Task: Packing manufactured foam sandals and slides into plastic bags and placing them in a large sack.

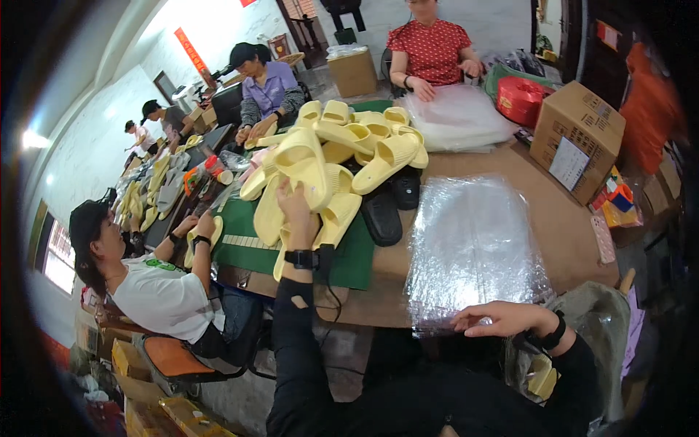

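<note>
My left hand [293, 207] reaches into a heap of pale yellow slippers, its fingers closed at the edge of a yellow slipper [297, 164] that stands tilted on the pile. More yellow slippers [341, 207] lie right beside that hand. Black slippers [382, 217] rest just to the right of the heap. My right hand [495, 318] hovers at the near edge of a stack of clear plastic bags [473, 244], fingers loosely stretched and holding nothing visible. Whether its fingertips touch the bags, I cannot tell.
A green mat [357, 262] lies under the heap. Across the table, a person in red [429, 51] handles more clear bags [459, 120]. A cardboard box [579, 138] and red twine roll [520, 100] stand at right. Another person [160, 284] works close on my left.
</note>
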{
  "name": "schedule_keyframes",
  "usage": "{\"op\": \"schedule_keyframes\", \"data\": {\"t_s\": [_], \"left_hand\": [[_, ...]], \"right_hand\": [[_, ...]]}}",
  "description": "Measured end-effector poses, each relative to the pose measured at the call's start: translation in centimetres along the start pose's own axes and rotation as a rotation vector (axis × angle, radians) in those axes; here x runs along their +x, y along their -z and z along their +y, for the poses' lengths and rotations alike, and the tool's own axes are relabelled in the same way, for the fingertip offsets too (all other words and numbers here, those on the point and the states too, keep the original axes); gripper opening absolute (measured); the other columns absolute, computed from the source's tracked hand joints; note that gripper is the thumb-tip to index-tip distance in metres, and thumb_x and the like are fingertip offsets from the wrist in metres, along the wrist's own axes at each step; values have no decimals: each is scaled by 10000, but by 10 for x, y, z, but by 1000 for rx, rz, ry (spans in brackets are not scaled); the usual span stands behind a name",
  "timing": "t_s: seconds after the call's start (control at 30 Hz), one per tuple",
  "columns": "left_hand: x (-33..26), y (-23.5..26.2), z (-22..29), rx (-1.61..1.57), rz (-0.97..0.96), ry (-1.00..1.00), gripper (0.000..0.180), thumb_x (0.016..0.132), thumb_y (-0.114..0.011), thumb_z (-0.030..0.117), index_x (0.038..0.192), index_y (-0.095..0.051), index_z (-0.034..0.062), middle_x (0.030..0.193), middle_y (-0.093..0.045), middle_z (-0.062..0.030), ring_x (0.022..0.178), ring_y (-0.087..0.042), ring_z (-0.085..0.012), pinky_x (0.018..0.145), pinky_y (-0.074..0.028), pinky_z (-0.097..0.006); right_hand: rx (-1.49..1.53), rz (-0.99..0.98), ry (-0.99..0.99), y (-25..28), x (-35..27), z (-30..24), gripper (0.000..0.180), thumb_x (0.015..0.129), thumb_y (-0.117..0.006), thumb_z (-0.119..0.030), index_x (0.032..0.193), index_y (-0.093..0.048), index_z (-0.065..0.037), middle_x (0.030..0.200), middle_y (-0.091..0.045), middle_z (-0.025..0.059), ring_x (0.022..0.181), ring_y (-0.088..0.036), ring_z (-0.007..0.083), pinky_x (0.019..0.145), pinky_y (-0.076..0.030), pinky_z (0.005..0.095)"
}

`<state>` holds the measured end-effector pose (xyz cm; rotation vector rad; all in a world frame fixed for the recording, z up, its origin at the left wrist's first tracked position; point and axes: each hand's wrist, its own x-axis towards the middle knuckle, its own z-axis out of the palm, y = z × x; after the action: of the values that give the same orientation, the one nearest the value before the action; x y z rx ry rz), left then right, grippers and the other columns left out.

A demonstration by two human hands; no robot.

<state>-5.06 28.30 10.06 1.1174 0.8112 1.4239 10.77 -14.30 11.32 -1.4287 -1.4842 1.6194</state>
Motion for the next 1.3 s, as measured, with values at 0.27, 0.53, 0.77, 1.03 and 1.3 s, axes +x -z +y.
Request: {"op": "schedule_keyframes", "data": {"t_s": [0.27,0.53,0.77,1.03,1.3], "left_hand": [[-92,-7,104,-72,-265,-85,401,873,-542,-13,1233,-381,61,1086,-564,-161,914,-585,-189,758,-506,-303],[-229,-58,98,-172,-855,247,384,879,-514,-47,1225,-366,34,1125,-565,-139,1029,-543,-145,846,-453,-254],[-268,-78,46,-285,-990,320,405,968,-398,123,1330,-230,52,1108,-558,-154,874,-566,-152,781,-461,-281],[-326,-106,-91,464,-1312,-187,301,891,-516,184,1156,-509,40,1138,-543,-183,980,-561,-274,824,-462,-343],[-341,-100,-64,1327,-1442,-578,652,818,-530,560,1380,-377,266,1301,-410,-227,1226,-365,-404,944,-268,-634]], "right_hand": [[43,557,251,50,-46,-31,459,898,-570,-176,1315,-423,-55,1202,-551,118,1093,-529,207,936,-418,345],[267,777,762,19,29,-58,728,848,-630,-154,1419,-190,-50,1350,-389,142,1225,-422,230,1016,-357,376],[696,1272,769,46,-20,-53,510,779,-562,8,1265,-410,6,1081,-583,124,927,-609,190,793,-520,296],[636,1436,727,73,-92,-26,461,778,-475,13,1238,-437,19,1056,-589,138,890,-626,202,771,-528,291],[965,1270,389,120,-126,48,412,798,-485,-32,1204,-453,25,1035,-598,143,836,-643,215,731,-545,321]]}}
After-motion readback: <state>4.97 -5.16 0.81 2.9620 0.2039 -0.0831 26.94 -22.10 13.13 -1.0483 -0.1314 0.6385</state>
